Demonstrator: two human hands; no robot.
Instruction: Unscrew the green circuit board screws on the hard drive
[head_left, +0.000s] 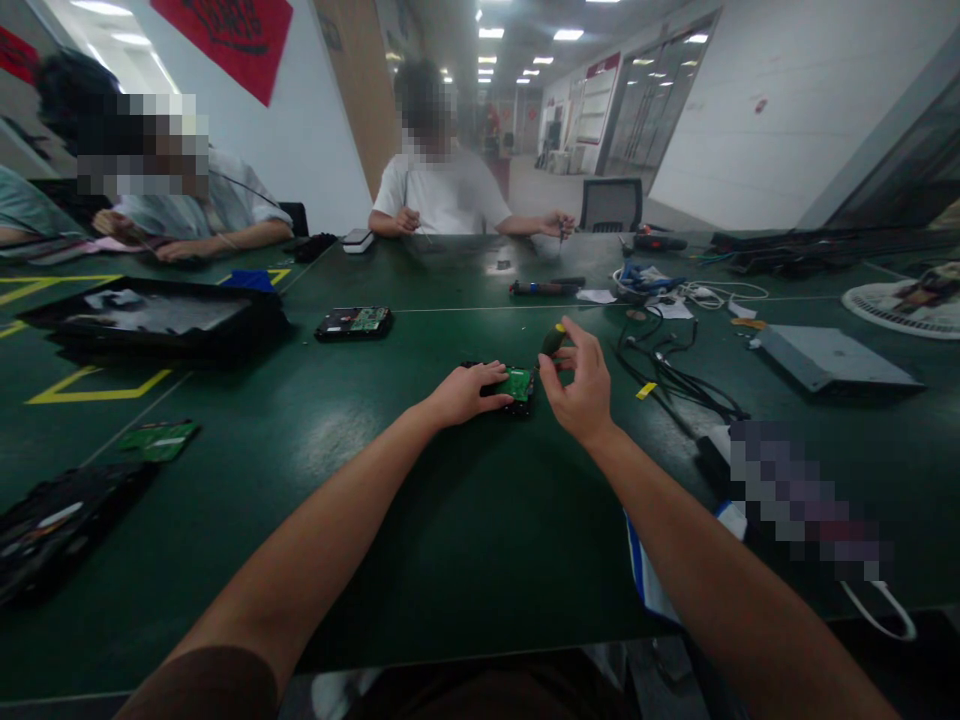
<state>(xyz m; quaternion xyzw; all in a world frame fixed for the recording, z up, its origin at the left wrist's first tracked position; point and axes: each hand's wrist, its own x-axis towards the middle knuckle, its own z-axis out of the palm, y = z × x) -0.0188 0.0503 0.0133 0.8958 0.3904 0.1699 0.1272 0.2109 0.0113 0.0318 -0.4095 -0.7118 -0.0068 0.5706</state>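
Observation:
My left hand (466,392) rests on a small black drive with a green circuit board (517,384) on the dark green table (465,520), fingers pressed over its left part. My right hand (581,385) is just right of the board, fingers curled round the dark handle of a screwdriver (554,340) that points down toward the board's right edge. The screwdriver tip is hidden behind my fingers.
Another drive (354,322) lies further back left, a black tray (154,318) and loose green board (159,439) at left. Tangled cables (671,375) and a grey box (829,356) lie right. Two people sit across the table; a pixelated item (802,500) sits near my right arm.

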